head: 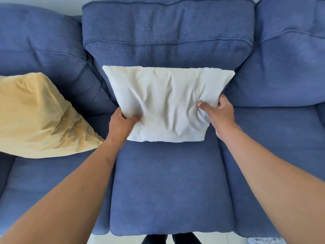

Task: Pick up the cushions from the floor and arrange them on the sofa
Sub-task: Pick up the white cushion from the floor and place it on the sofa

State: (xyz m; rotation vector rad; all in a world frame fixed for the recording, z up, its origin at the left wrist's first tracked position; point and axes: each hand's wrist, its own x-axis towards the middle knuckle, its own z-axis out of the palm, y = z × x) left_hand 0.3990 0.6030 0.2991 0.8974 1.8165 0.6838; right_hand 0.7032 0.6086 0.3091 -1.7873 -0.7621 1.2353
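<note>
**A:** What am I looking at, biggest thing first?

**B:** I see the blue sofa (167, 187) filling the view, three seats wide. A yellow cushion (40, 118) leans at the back edge of its left seat. The white cushion (165, 104) stands at the back edge of the middle seat, resting against the backrest.

**A:** And my hands?

**B:** I have the left hand (121, 124) pinching the lower left corner, and the right hand (218, 111) closed on the right edge, thumb pressed into the front.

**A:** How will it handle?

**B:** I judge it light and very soft: the cover bunches into deep creases under both thumbs. It looks neither fragile nor slippery, since the weave seems textured. I would hold it by the two side edges, as now; a corner grip alone would let it sag.

**A:** Any label or writing?

**B:** I can read none on anything in view.
</note>
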